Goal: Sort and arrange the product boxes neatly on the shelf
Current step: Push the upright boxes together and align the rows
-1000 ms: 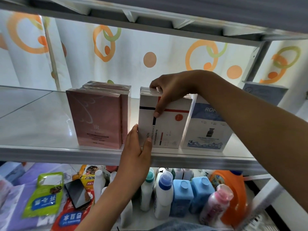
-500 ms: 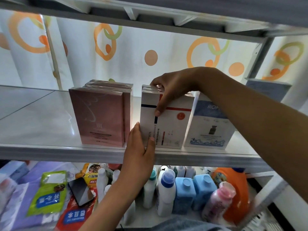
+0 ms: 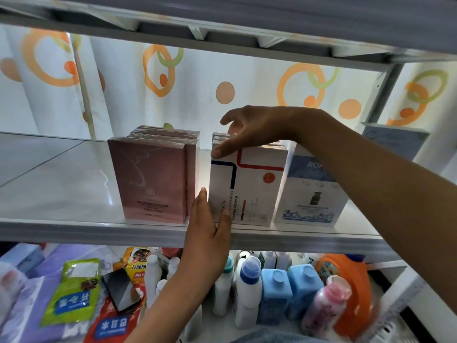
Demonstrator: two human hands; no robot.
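On the white shelf stand three groups of boxes in a row. A stack of pink boxes is at the left, white boxes with red and blue lines are in the middle, and a blue-and-white box is at the right. My right hand reaches over the top of the white boxes, thumb on their front upper left corner, fingers spread behind. My left hand lies flat against their lower left edge, thumb on the front, in the narrow gap beside the pink boxes.
A grey-blue box leans at the shelf's far right by the upright post. The shelf above hangs close overhead. Below stand bottles and an orange jug, with a phone and packets to their left.
My right hand has loosened on top of the white boxes, its thumb sliding left to the corner and its fingers lifting. My left hand stays at their lower left edge.
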